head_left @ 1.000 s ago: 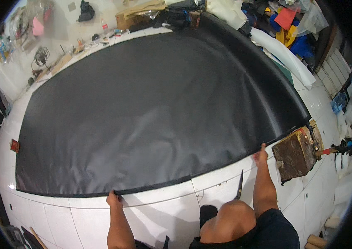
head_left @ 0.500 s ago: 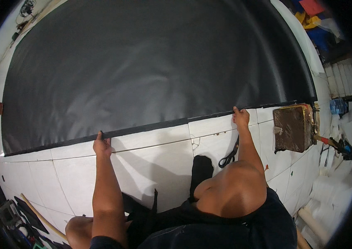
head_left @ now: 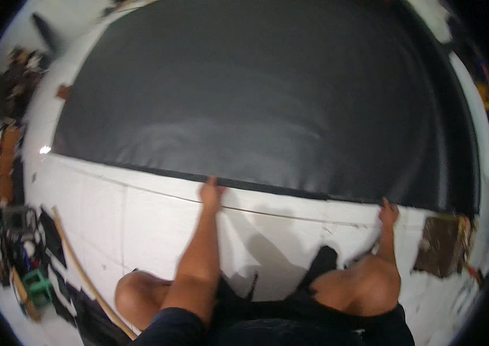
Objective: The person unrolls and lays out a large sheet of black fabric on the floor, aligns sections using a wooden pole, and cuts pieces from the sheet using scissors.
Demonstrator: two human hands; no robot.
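Observation:
A large black sheet [head_left: 244, 109], smooth and slightly shiny like leatherette, is spread across the white tiled floor [head_left: 158, 230]. My left hand [head_left: 212, 194] is closed on its near edge, around the middle, with the fingers partly hidden. Farther right, my right hand [head_left: 389, 212] pinches the same edge close to the right corner. Small wrinkles run through the sheet above both hands. Motion blurs the picture a little.
A brown, worn block [head_left: 441, 245] sits beside the sheet's right corner. To the left lie a long wooden stick [head_left: 83, 274], a green plastic stool [head_left: 38, 286] and assorted clutter. A small reddish-brown block [head_left: 63, 91] stands by the sheet's far left edge.
The view has swung leftward, so the sheet's near edge slopes the other way and the left-side clutter shows more. Both hands stay at the edge.

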